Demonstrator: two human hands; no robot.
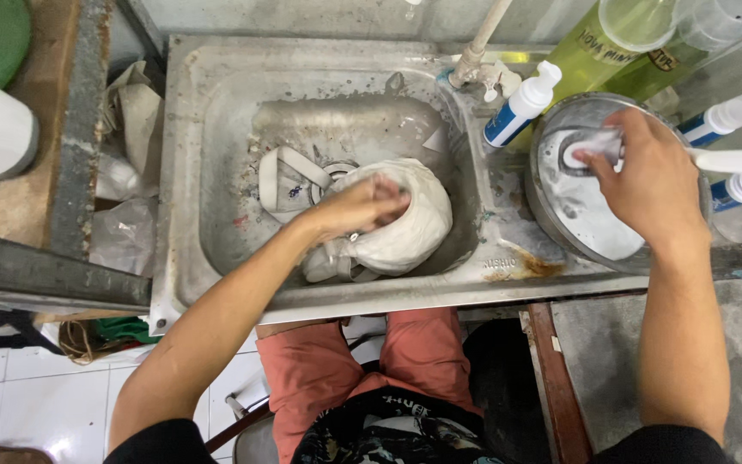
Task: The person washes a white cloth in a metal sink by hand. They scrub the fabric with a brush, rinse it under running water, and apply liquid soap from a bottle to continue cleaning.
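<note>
Steel sink [216, 172], worn and stained, with a white shoe [405, 232] in its basin near the drain

Left hand [362, 206] is closed around the shoe's opening, holding it there; right hand [646, 180] grips a brush [594, 150], fingers clamped, dipping it into a metal bowl [560, 223] of soapy water on the sink's right edge. Shoe looks wet and greyish, hardly lathered, so most scrubbing seems left

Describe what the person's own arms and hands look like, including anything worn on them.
Both arms are bare from wrist to past the elbow, with short black sleeves only at the upper arms. The left hand and right hand wear no gloves; no rings, watch or bracelet are visible.
</note>
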